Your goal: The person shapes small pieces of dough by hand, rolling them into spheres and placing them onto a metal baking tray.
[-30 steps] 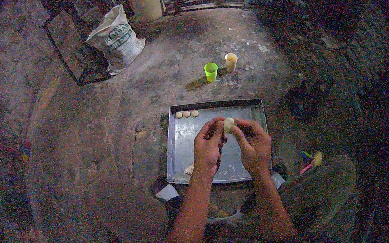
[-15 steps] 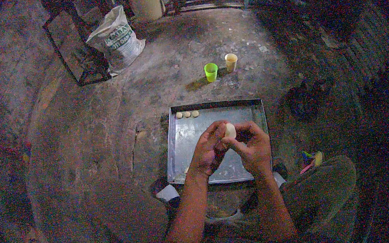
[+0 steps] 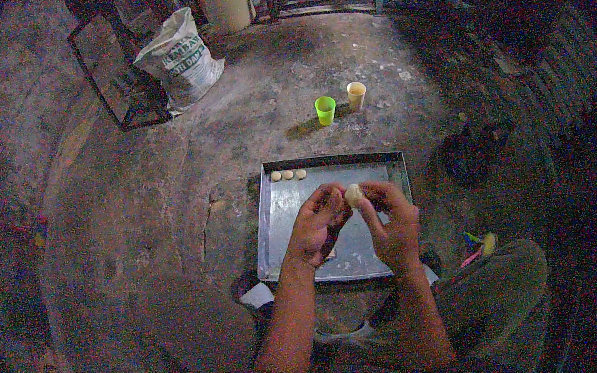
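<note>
A small pale lump of dough (image 3: 354, 195) is pinched between the thumb and fingers of my right hand (image 3: 394, 227), above a shallow metal tray (image 3: 280, 224). My left hand (image 3: 313, 227) has its fingers curled, and their tips meet the left side of the dough; its palm is partly hidden. Three small round dough pieces (image 3: 289, 176) lie in a row in the tray's far left corner. Both hands cover much of the tray's middle.
Past the tray stand a green cup (image 3: 326, 111) and a cream cup (image 3: 356, 96). A white sack (image 3: 185, 64) leans by a dark frame (image 3: 96, 62) at the far left. A beige bucket (image 3: 227, 6) stands behind. Colourful small items (image 3: 478, 247) lie near my right knee.
The dough has turned in my fingers and sits slightly lower, looking rounder. My right hand has shifted a little, its thumb now pointing up, and the left hand has drawn slightly away.
</note>
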Tool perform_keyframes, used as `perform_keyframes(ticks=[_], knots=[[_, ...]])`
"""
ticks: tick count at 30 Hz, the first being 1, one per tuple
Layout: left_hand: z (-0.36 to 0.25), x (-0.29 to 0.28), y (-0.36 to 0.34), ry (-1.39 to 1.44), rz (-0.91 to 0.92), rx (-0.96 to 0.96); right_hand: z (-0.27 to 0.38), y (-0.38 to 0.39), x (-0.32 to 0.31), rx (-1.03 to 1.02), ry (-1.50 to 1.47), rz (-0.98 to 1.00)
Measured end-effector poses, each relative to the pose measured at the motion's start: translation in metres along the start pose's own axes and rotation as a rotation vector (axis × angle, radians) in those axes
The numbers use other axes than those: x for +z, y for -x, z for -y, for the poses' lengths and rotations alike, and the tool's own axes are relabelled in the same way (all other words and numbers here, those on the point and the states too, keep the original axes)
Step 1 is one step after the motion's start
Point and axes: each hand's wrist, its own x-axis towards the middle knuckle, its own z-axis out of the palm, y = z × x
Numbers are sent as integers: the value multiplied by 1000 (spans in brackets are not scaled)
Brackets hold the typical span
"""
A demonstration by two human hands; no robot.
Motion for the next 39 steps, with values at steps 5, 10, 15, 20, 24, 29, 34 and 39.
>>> perform_keyframes(ticks=[5, 10, 15, 20, 24, 29, 34, 39], knots=[[-7, 18, 5, -150, -1, 60, -6, 2, 2, 49, -159, -61], [2, 10, 4, -196, -32, 77, -5, 2, -4, -126, 93, 2], [10, 15, 4, -55, -45, 141, 13, 0, -8, -72, 61, 12], [11, 21, 6, -207, -4, 108, 3, -1, -6, -248, 150, -80], [13, 21, 6, -195, -10, 125, -4, -2, -12, -162, 72, -10], [9, 23, 2, -207, -57, 172, -12, 1, -3, 129, -324, -53], [2, 31, 6, -482, -98, 195, -14, 0, -7, -26, 47, -32], [6, 24, 2, -370, -102, 191, -14, -2, -10, -3, 36, 6]])
